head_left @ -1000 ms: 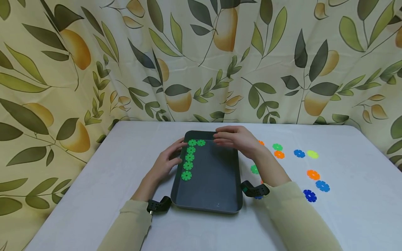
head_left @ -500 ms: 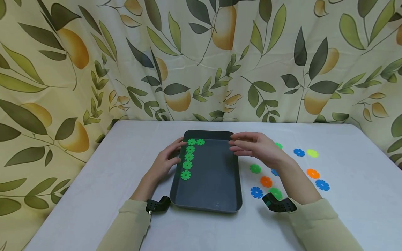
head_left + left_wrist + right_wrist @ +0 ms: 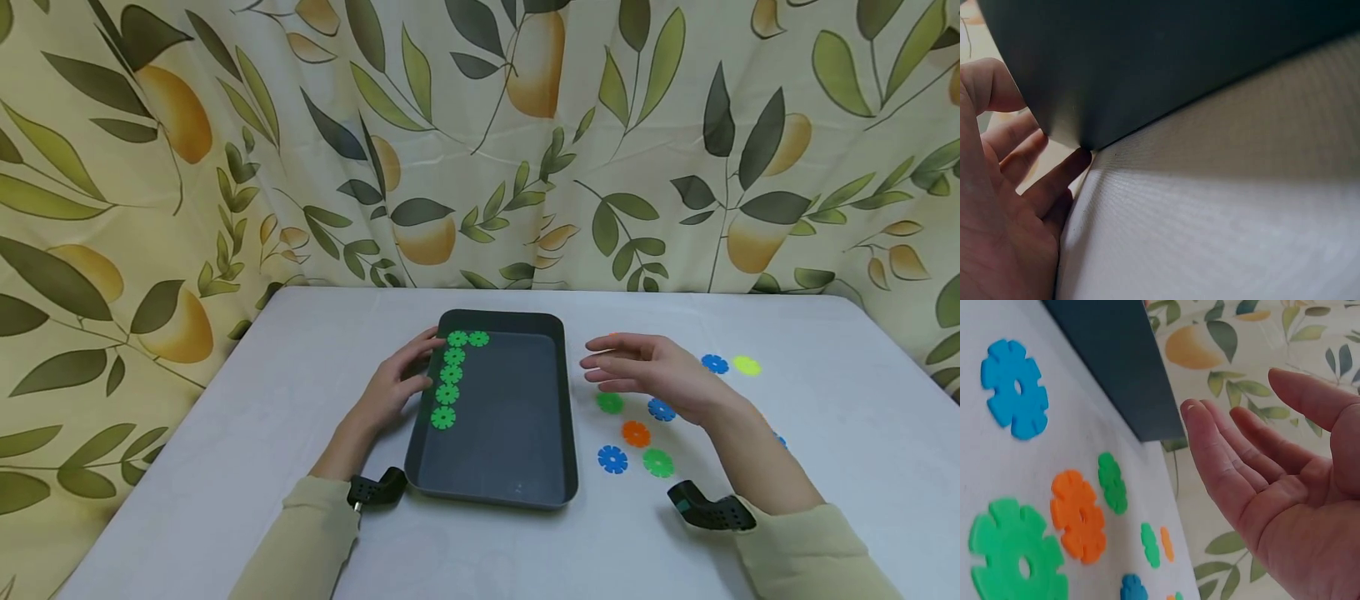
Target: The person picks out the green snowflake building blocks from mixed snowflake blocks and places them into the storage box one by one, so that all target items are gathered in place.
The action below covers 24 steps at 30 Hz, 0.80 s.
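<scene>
A dark grey tray (image 3: 510,433) lies on the white-covered table. Inside it, green flower-shaped discs (image 3: 447,393) form a column down the left side, and a second disc (image 3: 478,338) sits beside the top one. My left hand (image 3: 393,385) rests against the tray's left edge with relaxed fingers. In the left wrist view, a fingertip (image 3: 1084,156) touches the outer wall near its corner. My right hand (image 3: 656,371) hovers to the right of the tray, holding nothing, fingers loosely extended. Beneath and around it lie loose discs, including an orange one (image 3: 636,434) and a green one (image 3: 658,463).
More loose discs lie on the right: blue ones (image 3: 612,460) near the tray, another blue one (image 3: 715,363) and a yellow-green one (image 3: 746,367) farther back. Some are partly hidden by the right arm. A leaf-and-fruit patterned curtain (image 3: 480,150) hangs behind the table.
My right hand has moved right and toward me, from over the tray's upper right to above the loose discs. My left hand and the discs in the tray keep their places.
</scene>
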Each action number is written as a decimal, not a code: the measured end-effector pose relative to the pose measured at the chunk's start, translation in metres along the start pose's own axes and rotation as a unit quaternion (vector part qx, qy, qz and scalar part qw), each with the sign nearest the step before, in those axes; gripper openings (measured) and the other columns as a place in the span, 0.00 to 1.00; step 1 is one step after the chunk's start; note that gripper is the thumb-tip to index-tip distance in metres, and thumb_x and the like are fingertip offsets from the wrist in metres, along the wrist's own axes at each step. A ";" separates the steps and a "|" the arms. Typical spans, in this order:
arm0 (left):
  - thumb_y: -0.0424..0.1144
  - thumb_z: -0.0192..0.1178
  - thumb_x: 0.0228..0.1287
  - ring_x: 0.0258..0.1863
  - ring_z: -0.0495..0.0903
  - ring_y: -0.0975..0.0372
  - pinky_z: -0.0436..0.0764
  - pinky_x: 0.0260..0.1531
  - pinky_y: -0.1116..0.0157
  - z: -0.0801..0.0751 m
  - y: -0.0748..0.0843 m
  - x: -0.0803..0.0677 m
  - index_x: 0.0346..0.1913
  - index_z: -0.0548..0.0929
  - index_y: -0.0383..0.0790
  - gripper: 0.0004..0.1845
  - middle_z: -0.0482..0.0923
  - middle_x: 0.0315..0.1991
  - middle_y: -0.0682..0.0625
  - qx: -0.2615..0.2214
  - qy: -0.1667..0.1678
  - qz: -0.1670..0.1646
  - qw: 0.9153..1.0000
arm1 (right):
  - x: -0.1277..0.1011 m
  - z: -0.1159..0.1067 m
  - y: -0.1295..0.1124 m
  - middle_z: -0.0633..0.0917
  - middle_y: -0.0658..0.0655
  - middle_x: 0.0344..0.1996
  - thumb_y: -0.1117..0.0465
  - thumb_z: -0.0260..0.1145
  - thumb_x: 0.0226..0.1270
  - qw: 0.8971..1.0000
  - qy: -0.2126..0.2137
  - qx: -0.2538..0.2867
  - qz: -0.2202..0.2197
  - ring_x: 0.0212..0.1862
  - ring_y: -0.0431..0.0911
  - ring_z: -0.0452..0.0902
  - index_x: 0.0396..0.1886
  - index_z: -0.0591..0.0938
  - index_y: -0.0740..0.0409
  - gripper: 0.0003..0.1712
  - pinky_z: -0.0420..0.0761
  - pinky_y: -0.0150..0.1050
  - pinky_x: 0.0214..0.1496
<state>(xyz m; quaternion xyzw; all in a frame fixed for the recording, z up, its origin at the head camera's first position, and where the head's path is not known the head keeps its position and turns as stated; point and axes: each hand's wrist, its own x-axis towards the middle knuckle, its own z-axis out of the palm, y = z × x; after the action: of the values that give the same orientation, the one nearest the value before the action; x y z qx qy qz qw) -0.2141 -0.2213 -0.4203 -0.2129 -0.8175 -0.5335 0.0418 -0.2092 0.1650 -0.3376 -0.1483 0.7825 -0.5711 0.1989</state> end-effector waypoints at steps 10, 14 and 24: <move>0.28 0.54 0.61 0.68 0.70 0.47 0.59 0.69 0.42 -0.001 0.001 0.001 0.70 0.73 0.35 0.31 0.58 0.78 0.49 -0.004 -0.003 0.001 1.000 | -0.007 -0.010 0.007 0.79 0.70 0.61 0.55 0.63 0.75 1.000 -0.002 -0.024 0.020 0.57 0.58 0.81 0.72 0.66 0.71 0.35 0.81 0.42 0.56; 0.28 0.54 0.61 0.68 0.70 0.48 0.60 0.69 0.43 -0.002 0.001 0.001 0.70 0.74 0.36 0.31 0.59 0.78 0.49 -0.004 -0.001 0.002 1.000 | -0.008 -0.013 0.008 0.79 0.69 0.61 0.56 0.63 0.74 0.999 -0.005 -0.040 0.023 0.57 0.57 0.82 0.72 0.66 0.71 0.35 0.81 0.44 0.56; 0.28 0.54 0.61 0.69 0.69 0.48 0.59 0.69 0.42 -0.001 0.001 0.001 0.70 0.73 0.36 0.31 0.58 0.78 0.49 -0.010 -0.005 -0.001 1.000 | -0.010 -0.018 0.016 0.81 0.66 0.60 0.54 0.63 0.75 0.996 0.005 -0.084 0.039 0.56 0.54 0.82 0.71 0.68 0.71 0.34 0.79 0.47 0.59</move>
<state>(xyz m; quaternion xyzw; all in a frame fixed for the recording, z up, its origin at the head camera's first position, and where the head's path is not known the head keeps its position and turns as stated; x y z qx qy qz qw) -0.2147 -0.2216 -0.4189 -0.2151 -0.8128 -0.5402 0.0348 -0.2089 0.1894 -0.3463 -0.1309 0.8338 -0.4959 0.2045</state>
